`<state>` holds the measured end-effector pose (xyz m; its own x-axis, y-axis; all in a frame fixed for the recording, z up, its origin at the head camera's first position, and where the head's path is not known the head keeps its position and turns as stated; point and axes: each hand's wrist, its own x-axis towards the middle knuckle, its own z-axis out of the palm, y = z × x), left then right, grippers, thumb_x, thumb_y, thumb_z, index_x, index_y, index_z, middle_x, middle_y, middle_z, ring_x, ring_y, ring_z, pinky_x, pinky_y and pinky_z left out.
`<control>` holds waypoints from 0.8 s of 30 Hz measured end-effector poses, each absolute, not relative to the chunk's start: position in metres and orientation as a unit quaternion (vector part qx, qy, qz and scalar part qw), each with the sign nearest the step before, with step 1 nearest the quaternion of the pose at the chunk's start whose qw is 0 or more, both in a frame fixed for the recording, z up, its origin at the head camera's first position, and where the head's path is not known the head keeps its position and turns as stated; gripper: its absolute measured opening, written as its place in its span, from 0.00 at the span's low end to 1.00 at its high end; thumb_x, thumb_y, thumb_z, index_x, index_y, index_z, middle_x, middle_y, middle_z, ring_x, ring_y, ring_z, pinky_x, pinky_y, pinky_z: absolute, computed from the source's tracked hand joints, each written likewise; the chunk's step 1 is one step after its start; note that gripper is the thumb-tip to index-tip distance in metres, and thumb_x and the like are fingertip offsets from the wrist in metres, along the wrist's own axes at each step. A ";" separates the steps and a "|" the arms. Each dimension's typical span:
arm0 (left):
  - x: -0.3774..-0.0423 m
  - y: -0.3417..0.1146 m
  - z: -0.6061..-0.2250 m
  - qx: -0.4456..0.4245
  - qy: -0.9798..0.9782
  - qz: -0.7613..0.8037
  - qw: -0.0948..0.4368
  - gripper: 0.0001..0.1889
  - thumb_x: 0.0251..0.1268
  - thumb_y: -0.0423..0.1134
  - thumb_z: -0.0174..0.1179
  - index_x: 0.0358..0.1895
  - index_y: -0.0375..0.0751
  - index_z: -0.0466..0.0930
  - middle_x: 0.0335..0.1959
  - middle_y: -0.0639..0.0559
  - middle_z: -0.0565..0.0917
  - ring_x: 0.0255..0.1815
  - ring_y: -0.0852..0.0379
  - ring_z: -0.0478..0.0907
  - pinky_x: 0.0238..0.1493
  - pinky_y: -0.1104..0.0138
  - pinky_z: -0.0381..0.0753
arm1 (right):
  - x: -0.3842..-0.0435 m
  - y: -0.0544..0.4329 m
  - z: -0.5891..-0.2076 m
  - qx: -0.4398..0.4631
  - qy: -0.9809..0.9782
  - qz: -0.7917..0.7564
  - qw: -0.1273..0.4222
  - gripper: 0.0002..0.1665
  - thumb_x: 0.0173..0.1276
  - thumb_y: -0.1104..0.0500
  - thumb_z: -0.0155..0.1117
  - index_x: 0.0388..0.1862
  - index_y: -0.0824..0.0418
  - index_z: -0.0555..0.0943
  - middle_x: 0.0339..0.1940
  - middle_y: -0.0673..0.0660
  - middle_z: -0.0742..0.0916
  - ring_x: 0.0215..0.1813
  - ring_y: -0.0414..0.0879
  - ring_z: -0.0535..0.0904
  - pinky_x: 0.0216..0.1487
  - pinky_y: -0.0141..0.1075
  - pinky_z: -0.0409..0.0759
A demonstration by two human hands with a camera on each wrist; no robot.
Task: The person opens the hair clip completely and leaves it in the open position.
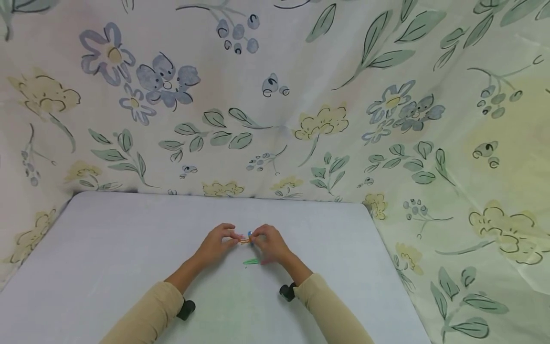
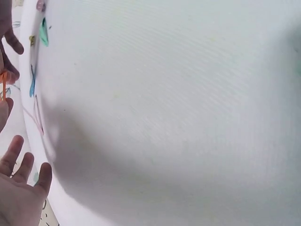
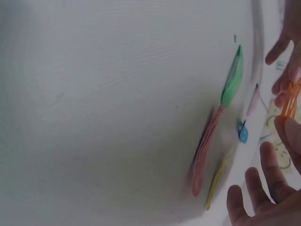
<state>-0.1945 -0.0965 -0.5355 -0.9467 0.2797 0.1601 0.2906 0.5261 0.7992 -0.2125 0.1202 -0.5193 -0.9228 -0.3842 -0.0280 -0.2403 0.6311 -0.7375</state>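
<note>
Fingertips of both hands pinch an orange rubber band, drawn out in several strands in the right wrist view. My left hand holds one end, its other fingers spread apart. At the opposite end is my right hand, also with the remaining fingers spread. Just beyond the fingertips shows a small blue band. On the table nearer me lies a green band, partly beside the right hand. The right wrist view also holds a long pink band and a yellow band.
The white table has rounded far corners. Behind and beside it hangs a floral curtain. A black device is strapped by the left sleeve, another by the right.
</note>
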 end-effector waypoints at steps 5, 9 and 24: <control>-0.191 -0.098 -0.539 -0.197 -0.892 -0.405 0.038 0.04 0.61 0.31 0.68 0.36 0.42 0.90 0.60 0.36 0.78 0.65 0.36 0.71 0.66 0.41 0.66 | -0.211 0.120 -0.525 -0.231 0.916 -0.323 0.052 0.05 0.69 0.61 0.66 0.38 0.58 0.89 0.45 0.53 0.84 0.55 0.50 0.76 0.62 0.47 0.72; -0.189 -0.099 -0.540 -0.220 -0.899 -0.375 0.052 0.03 0.59 0.31 0.69 0.35 0.41 0.90 0.59 0.35 0.79 0.64 0.36 0.72 0.63 0.41 0.69 | -0.209 0.119 -0.527 -0.238 0.927 -0.285 0.051 0.07 0.70 0.59 0.66 0.39 0.56 0.90 0.47 0.53 0.84 0.57 0.50 0.75 0.62 0.48 0.71; -0.189 -0.096 -0.537 -0.214 -0.911 -0.351 0.030 0.05 0.59 0.35 0.70 0.38 0.43 0.91 0.61 0.37 0.78 0.66 0.37 0.70 0.61 0.36 0.66 | -0.203 0.121 -0.525 -0.225 0.941 -0.251 0.028 0.09 0.68 0.55 0.67 0.43 0.54 0.90 0.50 0.53 0.84 0.61 0.52 0.73 0.61 0.54 0.69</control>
